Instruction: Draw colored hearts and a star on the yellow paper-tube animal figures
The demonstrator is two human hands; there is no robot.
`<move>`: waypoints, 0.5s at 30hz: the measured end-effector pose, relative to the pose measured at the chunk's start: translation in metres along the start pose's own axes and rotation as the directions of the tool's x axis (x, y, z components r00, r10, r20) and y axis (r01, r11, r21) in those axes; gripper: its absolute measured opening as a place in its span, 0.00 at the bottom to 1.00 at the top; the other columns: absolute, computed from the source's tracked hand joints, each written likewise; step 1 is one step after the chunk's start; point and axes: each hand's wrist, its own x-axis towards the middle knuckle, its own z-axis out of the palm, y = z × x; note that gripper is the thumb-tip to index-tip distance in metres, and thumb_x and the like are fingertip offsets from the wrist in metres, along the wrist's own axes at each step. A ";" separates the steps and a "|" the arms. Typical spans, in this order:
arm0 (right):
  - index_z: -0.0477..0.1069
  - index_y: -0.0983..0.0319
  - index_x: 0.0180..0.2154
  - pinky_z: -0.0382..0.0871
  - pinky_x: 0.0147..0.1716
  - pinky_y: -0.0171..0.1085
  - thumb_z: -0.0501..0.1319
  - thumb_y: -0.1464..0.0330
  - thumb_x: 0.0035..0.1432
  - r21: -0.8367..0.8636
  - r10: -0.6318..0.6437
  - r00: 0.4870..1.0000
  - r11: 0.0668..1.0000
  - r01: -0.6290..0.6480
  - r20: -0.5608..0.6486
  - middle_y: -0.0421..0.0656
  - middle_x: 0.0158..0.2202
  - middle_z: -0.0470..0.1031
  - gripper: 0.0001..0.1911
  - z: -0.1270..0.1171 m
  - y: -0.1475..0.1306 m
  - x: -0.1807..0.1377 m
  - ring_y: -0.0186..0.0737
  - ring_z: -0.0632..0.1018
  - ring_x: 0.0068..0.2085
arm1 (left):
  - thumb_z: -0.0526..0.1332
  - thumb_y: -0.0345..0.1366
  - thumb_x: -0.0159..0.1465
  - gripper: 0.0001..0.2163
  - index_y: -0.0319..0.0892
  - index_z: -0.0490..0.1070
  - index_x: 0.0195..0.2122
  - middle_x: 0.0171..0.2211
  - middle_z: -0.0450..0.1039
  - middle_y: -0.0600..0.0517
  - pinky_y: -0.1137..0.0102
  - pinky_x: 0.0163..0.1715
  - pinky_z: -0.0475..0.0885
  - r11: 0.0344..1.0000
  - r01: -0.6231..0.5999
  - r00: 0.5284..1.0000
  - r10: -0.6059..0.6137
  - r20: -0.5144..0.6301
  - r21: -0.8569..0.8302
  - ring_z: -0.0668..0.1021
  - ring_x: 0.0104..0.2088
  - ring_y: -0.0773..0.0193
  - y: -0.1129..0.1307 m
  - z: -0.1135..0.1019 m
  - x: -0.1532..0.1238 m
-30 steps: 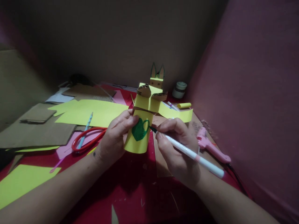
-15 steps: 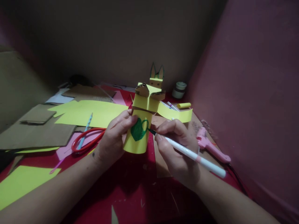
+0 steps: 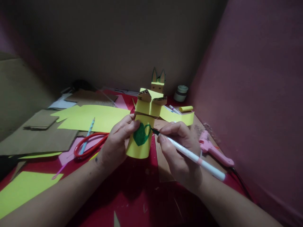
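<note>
My left hand (image 3: 121, 135) is closed round the side of a paper figure (image 3: 139, 152), a yellow tube body topped by a boxy yellow head with two brown cardboard ears. A green heart (image 3: 140, 135) is drawn on the tube's front; its left part is filled in, and a patch at the upper right still shows yellow. Pinched in my right hand (image 3: 178, 148) is a white felt-tip pen (image 3: 189, 154). The pen's dark green tip lies at the heart's right edge; whether it touches the paper I cannot tell.
Red-handled scissors (image 3: 78, 151) and a blue pencil (image 3: 88, 132) lie left, near yellow paper (image 3: 99, 115) and cardboard (image 3: 44, 142). A pink glue gun (image 3: 215, 149) rests right. Behind stand a second eared figure (image 3: 157, 86) and a small jar (image 3: 181, 93).
The pen tip has shifted slightly up and right along the heart's edge. More green shows in the heart's right part. The whole view has dipped a little; both grips stay the same.
</note>
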 end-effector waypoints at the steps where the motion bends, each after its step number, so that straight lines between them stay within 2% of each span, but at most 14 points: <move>1: 0.65 0.57 0.32 0.62 0.23 0.33 0.62 0.70 0.58 -0.005 0.006 1.000 1.000 -0.006 0.008 0.35 0.25 0.67 0.06 0.000 0.000 0.000 0.32 0.71 0.27 | 0.64 0.41 0.64 0.11 0.39 0.73 0.43 0.29 0.77 0.50 0.70 0.24 0.72 1.000 0.005 1.000 -0.005 -0.002 0.003 0.76 0.27 0.62 0.000 0.000 0.000; 6: 0.65 0.57 0.33 0.64 0.25 0.34 0.61 0.70 0.58 -0.063 0.030 0.999 0.998 -0.027 0.043 0.36 0.28 0.70 0.05 -0.002 0.001 -0.001 0.33 0.71 0.28 | 0.64 0.40 0.64 0.16 0.39 0.71 0.51 0.34 0.79 0.49 0.67 0.26 0.73 0.999 0.038 0.999 -0.038 0.004 -0.012 0.79 0.30 0.58 0.000 0.000 -0.002; 10: 0.65 0.57 0.32 0.64 0.25 0.34 0.60 0.70 0.57 -0.098 0.003 0.998 0.995 0.003 0.070 0.36 0.28 0.69 0.04 -0.004 -0.001 0.000 0.32 0.70 0.27 | 0.64 0.41 0.64 0.15 0.39 0.71 0.49 0.32 0.78 0.50 0.68 0.25 0.72 0.999 0.039 0.999 -0.039 -0.005 0.006 0.78 0.28 0.59 0.000 0.000 -0.002; 15: 0.65 0.57 0.31 0.63 0.24 0.33 0.61 0.69 0.57 -0.070 0.022 0.999 0.997 -0.020 0.031 0.35 0.26 0.68 0.05 -0.002 -0.002 0.001 0.32 0.69 0.26 | 0.65 0.41 0.64 0.14 0.40 0.72 0.47 0.31 0.78 0.50 0.69 0.24 0.72 0.999 0.033 0.999 -0.033 0.007 -0.015 0.78 0.27 0.60 -0.002 -0.002 -0.001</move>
